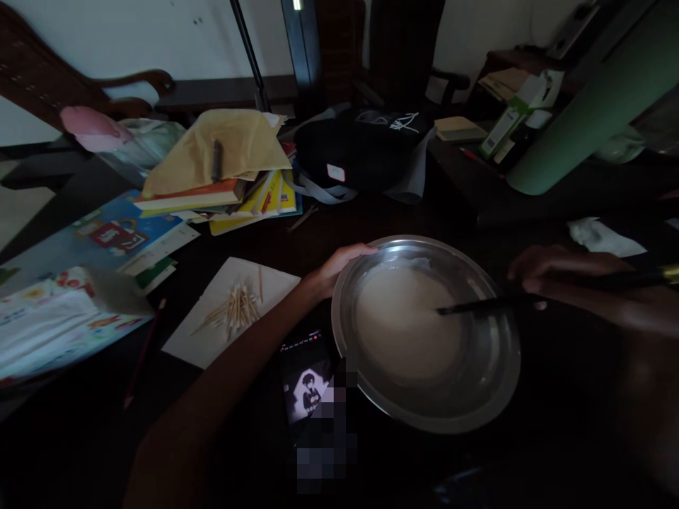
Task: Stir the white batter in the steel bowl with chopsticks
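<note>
A wide metal bowl (506, 367) holds a pale, cloudy liquid (403, 325). My left hand (344, 261) grips its far left rim, the thumb side lying along the edge. On the right, my right hand (567, 272), dim and blurred, is closed around a dark slender stick (482, 305). The stick's tip dips into the liquid, and a gold-coloured end shows behind the hand; whether it is one stick or a pair I cannot tell. Close to the bowl's left side lies a phone (305, 382) with a lit cartoon figure on its screen.
Cotton swabs (236, 307) lie on a white paper sheet (199, 339) at left, near a tissue pack (58, 318) and pencil (143, 353). Behind are stacked books (265, 201) under a brown envelope (212, 148), and a black bag (355, 152). A green cylinder (588, 113) stands at right, beyond crumpled tissue (605, 237).
</note>
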`<state>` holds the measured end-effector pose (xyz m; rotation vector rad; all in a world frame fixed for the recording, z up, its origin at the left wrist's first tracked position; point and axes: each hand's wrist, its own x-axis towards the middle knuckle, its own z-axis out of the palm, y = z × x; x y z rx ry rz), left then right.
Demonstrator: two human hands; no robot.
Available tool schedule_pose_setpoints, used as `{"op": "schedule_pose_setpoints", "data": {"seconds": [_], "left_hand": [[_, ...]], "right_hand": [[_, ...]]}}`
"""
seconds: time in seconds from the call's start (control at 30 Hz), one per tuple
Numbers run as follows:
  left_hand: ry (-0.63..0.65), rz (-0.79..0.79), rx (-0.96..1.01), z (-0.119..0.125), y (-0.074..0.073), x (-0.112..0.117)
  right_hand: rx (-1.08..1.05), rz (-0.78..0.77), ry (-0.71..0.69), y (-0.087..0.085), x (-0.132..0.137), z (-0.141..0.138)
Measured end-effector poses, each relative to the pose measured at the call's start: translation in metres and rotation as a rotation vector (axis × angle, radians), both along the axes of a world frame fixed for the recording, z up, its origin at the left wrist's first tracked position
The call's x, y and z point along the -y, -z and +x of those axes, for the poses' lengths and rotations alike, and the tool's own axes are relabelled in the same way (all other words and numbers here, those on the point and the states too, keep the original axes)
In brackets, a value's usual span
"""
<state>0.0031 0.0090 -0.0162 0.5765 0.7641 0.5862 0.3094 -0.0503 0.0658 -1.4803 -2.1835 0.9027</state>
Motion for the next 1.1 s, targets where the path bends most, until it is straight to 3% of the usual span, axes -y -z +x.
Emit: {"op": "schedule_pose_setpoints", "data": {"seconds": [0.13, 0.23, 0.47, 0.63, 0.8, 0.9, 1.0, 1.1], "left_hand": [[-0.007, -0.005, -0.004, 0.0, -0.001, 0.0], [-0.01, -0.019, -0.017, 0.001, -0.002, 0.0], [-0.009, -0.019, -0.016, 0.001, 0.0, 0.0], [-0.005, -0.009, -0.001, 0.0, 0.003, -0.001], [-0.009, 0.0, -0.005, 0.0, 0.002, 0.0], [-0.019, -0.004, -0.016, 0.0, -0.001, 0.001], [-0.023, -0.012, -0.032, 0.001, -0.003, 0.002], [-0.019, -0.024, -0.044, 0.001, -0.004, 0.002]], "right_hand": [[-0.048, -0.081, -0.268, 0.006, -0.001, -0.012], [-0.043, -0.033, -0.317, 0.017, 0.001, -0.031], [0.002, 0.093, -0.052, 0.032, 0.004, -0.042], [0.084, 0.153, 0.109, 0.018, -0.001, -0.025], [0.099, 0.088, 0.112, 0.004, 0.0, -0.008], [0.017, -0.02, 0.038, -0.001, 0.002, -0.004], [-0.079, -0.138, -0.147, 0.001, 0.003, -0.01], [-0.099, -0.098, -0.286, 0.01, 0.003, -0.023]]}}
